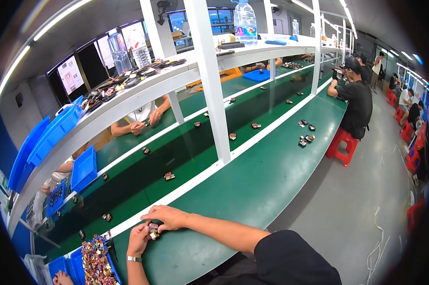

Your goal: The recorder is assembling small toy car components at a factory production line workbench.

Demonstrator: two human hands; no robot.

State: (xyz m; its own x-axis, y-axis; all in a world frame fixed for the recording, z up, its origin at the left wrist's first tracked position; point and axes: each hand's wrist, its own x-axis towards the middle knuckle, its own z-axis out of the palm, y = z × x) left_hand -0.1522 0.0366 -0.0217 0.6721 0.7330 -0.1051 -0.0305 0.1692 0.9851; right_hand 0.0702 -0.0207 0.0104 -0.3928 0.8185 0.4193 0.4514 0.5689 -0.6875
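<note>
Over the green worktop [214, 202], my left hand [137, 238] and my right hand [169, 217] come together around a small part [153, 231] with reddish, white and black surfaces. The left fingers pinch its near-left side. My right thumb and fingers close on it from above and the right. Its exact kind is too small to make out. A silver watch [134, 259] sits on my left wrist. Beside my left hand, a blue tray [115, 269] is heaped with similar small parts [96, 259].
Along the dark green conveyor belt [143, 192], several similar parts lie spaced out. White posts [207, 80] hold a shelf [129, 92] above it, loaded with black items. Across the belt are other people's hands [148, 121]. A co-worker [354, 102] sits on a red stool [343, 146] farther right.
</note>
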